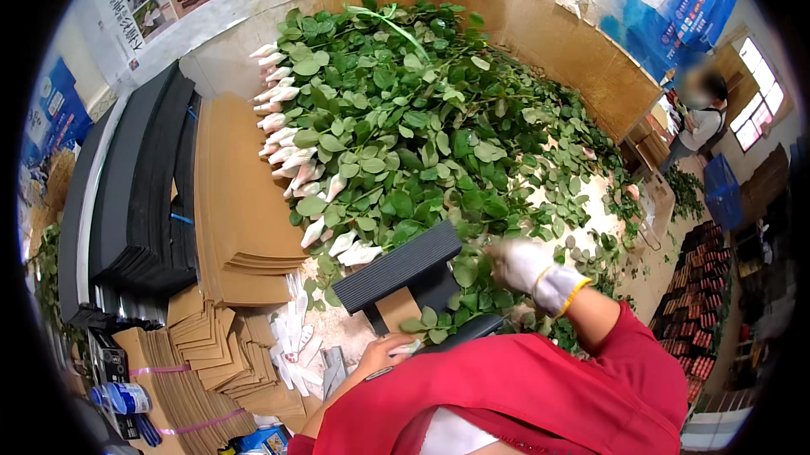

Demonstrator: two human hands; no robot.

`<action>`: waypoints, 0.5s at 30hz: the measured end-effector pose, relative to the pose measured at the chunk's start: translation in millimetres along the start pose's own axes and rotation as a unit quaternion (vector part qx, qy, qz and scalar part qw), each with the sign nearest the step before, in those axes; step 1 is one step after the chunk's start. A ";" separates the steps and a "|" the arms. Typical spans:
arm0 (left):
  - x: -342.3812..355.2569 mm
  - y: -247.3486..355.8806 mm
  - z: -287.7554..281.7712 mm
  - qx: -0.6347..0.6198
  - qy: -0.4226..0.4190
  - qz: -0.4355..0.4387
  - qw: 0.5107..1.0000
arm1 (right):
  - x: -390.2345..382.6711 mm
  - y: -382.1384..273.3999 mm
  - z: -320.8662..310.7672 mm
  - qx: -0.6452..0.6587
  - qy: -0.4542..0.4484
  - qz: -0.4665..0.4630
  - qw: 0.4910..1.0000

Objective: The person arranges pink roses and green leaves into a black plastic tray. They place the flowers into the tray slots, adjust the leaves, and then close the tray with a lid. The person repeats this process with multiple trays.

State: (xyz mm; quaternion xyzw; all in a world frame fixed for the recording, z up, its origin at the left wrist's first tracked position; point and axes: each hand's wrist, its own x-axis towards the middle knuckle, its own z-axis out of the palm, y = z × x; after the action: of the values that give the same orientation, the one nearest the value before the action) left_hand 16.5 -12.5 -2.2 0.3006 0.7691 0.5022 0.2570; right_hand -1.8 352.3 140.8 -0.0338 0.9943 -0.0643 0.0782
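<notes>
My bare left hand (381, 357) is low in the middle, beside a black ribbed stand (398, 267). Its fingers appear closed around something pale, mostly hidden by my red clothing. My right hand (521, 268), in a white glove with a yellow cuff edge, is raised right of the stand near loose leaves; motion smears its fingers. Behind both hands lies a large heap of leafy green flower stems (396, 118). Their heads, wrapped in white sleeves (302, 170), line the left side. A few leaves stick out by the stand's base.
Stacks of brown cardboard sheets (240, 193) and dark panels (139, 185) stand left. Folded cardboard pieces (152, 379) and loose white sleeves (295, 341) lie nearer me. A cardboard wall (574, 59) edges the heap. Farther right are another person (700, 113) and a blue bin (721, 189).
</notes>
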 end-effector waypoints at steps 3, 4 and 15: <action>-3.6 4.6 -3.4 -0.033 -0.027 -0.015 0.999 | 110.8 -27.2 -68.1 0.105 0.396 -0.122 0.904; 2.0 2.9 -4.7 -0.038 -0.041 -0.013 0.998 | 147.8 -36.7 -77.9 0.307 0.275 -0.036 0.910; -7.3 -16.6 7.1 -0.094 -0.005 -0.145 0.985 | 311.8 -49.6 -162.4 -0.140 0.380 -0.110 0.907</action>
State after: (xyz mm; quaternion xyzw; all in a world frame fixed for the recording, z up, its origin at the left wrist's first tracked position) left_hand 23.1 -18.6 -19.4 0.1633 0.7527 0.5279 0.3580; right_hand -332.2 299.0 259.3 -0.1269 0.9373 0.0595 -0.3190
